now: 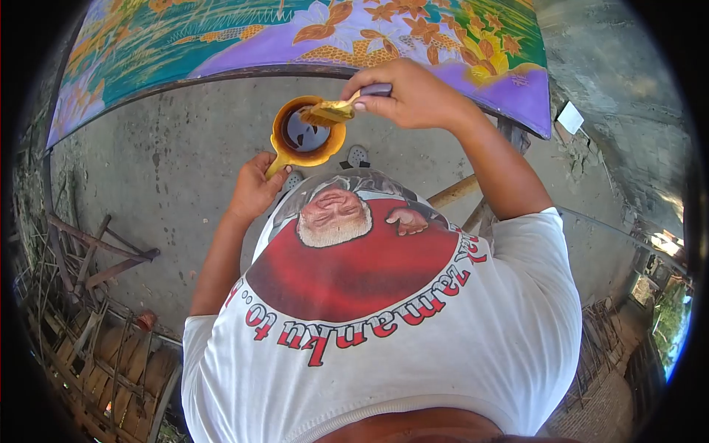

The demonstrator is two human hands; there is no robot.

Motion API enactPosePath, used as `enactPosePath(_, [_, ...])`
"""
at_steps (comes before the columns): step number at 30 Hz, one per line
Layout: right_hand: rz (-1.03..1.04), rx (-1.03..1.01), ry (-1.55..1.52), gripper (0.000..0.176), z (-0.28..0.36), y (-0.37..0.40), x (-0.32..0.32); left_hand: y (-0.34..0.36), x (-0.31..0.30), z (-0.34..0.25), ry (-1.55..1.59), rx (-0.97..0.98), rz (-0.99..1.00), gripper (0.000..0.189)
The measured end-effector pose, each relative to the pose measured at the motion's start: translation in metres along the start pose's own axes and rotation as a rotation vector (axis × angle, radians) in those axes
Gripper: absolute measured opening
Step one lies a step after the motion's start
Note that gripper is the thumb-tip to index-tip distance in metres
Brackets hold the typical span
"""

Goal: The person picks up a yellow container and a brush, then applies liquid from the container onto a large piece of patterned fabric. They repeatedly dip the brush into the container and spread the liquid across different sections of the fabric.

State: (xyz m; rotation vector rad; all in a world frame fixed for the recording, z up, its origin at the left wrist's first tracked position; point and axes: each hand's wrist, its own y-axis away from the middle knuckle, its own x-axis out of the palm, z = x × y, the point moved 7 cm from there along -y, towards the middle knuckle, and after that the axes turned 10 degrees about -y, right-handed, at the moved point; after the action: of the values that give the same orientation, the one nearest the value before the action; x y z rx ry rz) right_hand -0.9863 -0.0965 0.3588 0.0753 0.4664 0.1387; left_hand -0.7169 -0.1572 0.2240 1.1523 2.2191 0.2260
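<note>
My left hand (256, 186) is closed around the handle of a yellow dipper (278, 145), which holds dark liquid with bright reflections. Above the dipper's right side, my right hand (397, 93) grips a brush (354, 103) by its dark handle. The brush's yellowish-brown bristles point left over the liquid; whether they touch the dipper's rim is hard to tell. Just beyond both hands stretches a painted cloth (258, 55) with purple, green and orange leaf and flower patterns. Its near edge lies over a dark frame bar.
Wooden poles (96, 244) stand at the left, above a pile of slats (111, 369). A wooden support (453, 192) is near my right forearm. My feet (357, 156) show on the concrete floor (185, 148). A white piece (570, 117) lies at the right.
</note>
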Motion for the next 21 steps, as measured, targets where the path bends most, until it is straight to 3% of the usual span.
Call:
enactPosePath(1, [0.023,-0.052,0.161,0.021,-0.003,-0.005,0.028,-0.001,-0.005,-0.006,-0.054,0.063,0.003,0.023])
enactPosePath(3, [0.056,0.063,0.331,0.022,-0.005,-0.013,0.063,-0.003,-0.011,-0.014,-0.053,0.083,0.045,0.024])
enactPosePath(7, [0.016,0.133,0.399,0.022,-0.004,-0.011,0.087,-0.007,-0.018,-0.015,-0.117,0.213,0.072,0.026])
enactPosePath(10, [-0.103,0.059,0.342,0.023,0.023,0.006,0.076,-0.01,-0.021,-0.017,-0.177,0.229,0.079,0.027])
enactPosePath(14, [-0.149,0.05,0.085,0.022,0.029,0.033,0.073,-0.013,-0.025,-0.026,-0.197,0.252,0.115,0.029])
enactPosePath(16, [-0.425,0.294,-0.613,0.024,-0.013,0.057,0.067,-0.015,-0.025,-0.033,-0.173,0.285,0.134,0.028])
enactPosePath(17, [-0.446,0.293,-0.607,0.024,-0.024,0.068,0.068,-0.018,-0.024,-0.032,-0.176,0.303,0.144,0.028])
enactPosePath(19, [-0.732,0.163,-1.153,0.035,-0.051,0.099,0.059,-0.024,-0.02,-0.03,-0.186,0.358,0.169,0.025])
enactPosePath(21, [-0.875,0.075,-1.277,0.037,-0.076,0.127,0.045,-0.026,-0.022,-0.031,-0.173,0.33,0.174,0.025])
